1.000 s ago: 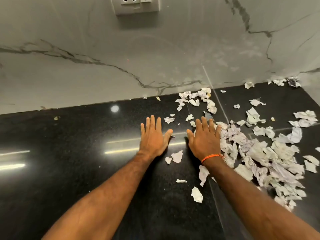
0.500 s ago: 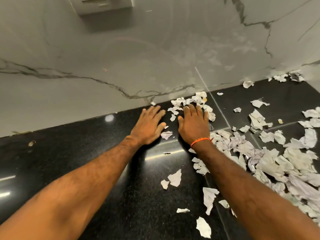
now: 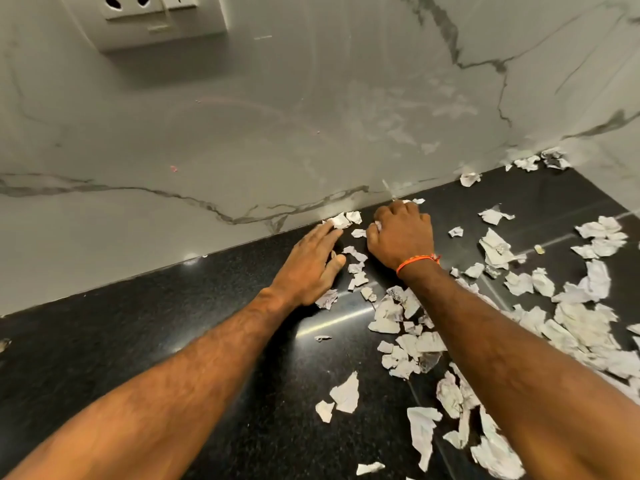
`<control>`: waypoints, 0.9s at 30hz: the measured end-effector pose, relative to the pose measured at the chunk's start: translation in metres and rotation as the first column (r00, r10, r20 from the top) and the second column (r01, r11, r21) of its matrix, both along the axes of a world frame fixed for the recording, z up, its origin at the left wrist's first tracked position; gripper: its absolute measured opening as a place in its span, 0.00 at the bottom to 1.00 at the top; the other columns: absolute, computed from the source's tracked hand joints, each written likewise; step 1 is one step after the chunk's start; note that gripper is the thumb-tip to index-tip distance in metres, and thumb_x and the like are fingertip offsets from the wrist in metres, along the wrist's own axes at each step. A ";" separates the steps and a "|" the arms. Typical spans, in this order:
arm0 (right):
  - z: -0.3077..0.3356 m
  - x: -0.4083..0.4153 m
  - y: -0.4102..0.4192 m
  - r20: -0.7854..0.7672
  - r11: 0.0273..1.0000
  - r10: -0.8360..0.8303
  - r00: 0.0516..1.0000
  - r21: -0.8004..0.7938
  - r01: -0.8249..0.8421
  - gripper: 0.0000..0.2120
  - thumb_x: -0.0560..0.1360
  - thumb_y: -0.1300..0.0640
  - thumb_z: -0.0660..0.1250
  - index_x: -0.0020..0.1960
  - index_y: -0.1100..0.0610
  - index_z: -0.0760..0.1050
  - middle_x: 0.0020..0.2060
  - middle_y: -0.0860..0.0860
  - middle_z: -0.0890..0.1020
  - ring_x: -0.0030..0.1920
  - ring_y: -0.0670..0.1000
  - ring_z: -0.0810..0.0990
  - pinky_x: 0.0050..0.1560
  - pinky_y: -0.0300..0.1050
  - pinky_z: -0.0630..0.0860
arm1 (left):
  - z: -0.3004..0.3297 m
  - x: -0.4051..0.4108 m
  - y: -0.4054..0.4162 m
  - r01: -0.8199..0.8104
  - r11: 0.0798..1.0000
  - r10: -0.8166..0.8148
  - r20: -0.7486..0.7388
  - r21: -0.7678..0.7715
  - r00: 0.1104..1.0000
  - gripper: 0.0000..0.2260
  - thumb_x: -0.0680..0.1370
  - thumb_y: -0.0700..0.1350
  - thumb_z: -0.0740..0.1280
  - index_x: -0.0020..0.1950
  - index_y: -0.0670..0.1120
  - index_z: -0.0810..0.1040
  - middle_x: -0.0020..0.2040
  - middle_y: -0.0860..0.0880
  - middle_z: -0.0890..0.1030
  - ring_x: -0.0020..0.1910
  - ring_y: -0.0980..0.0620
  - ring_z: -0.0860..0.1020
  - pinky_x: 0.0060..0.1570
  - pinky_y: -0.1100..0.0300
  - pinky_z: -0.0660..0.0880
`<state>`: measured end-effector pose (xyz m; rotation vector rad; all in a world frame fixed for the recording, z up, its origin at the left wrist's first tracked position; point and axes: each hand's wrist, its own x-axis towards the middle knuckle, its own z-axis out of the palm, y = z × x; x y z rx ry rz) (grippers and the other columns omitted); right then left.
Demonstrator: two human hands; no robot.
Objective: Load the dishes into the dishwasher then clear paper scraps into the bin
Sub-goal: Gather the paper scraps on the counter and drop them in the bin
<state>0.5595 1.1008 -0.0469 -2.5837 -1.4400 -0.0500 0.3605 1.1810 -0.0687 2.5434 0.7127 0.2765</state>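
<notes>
A: Right hand [image 3: 401, 235]: we log it knuckles-up at the back edge of the table [image 3: 173, 341], fingers curled under into a fist shape. A bit of white paper shows at the thumb side, so we read it as clutching scraps; how much it holds is hidden under the palm. Orange thread band [image 3: 417, 262] on the wrist.

B: Left hand [image 3: 311, 265]: we note it lying flat, fingers straight and close together, tips touching a crumpled white piece [image 3: 341, 220] right at the wall joint. Thumb angled out toward the right hand.

A: Paper scraps [image 3: 571, 323]: torn, irregular, creased, white with faint grey print. We see the thickest drift on the right half of the table, by the right forearm. A thin trail [image 3: 356, 268] lies between the two hands; a few larger shards [image 3: 344, 393] sit nearer us.

B: More loose bits [image 3: 540, 161] in the far right corner against the wall.

A: Surfaces: table is polished black speckled stone, glossy, with streak reflections. Wall [image 3: 277, 133] is pale marble-look slab with dark grey veins, smooth finish.

B: White socket plate [image 3: 162, 19] at top left of the wall. We cannot see a bin or a dishwasher here.
</notes>
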 end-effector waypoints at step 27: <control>-0.005 0.007 -0.142 -0.234 0.980 0.127 0.964 -0.119 -0.158 0.22 0.81 0.44 0.54 0.75 0.43 0.70 0.78 0.47 0.66 0.77 0.55 0.62 0.74 0.58 0.61 | 0.011 0.018 -0.109 0.295 0.955 -0.293 -0.227 -0.025 0.929 0.29 0.85 0.62 0.47 0.83 0.50 0.53 0.84 0.47 0.48 0.82 0.51 0.42 0.80 0.46 0.39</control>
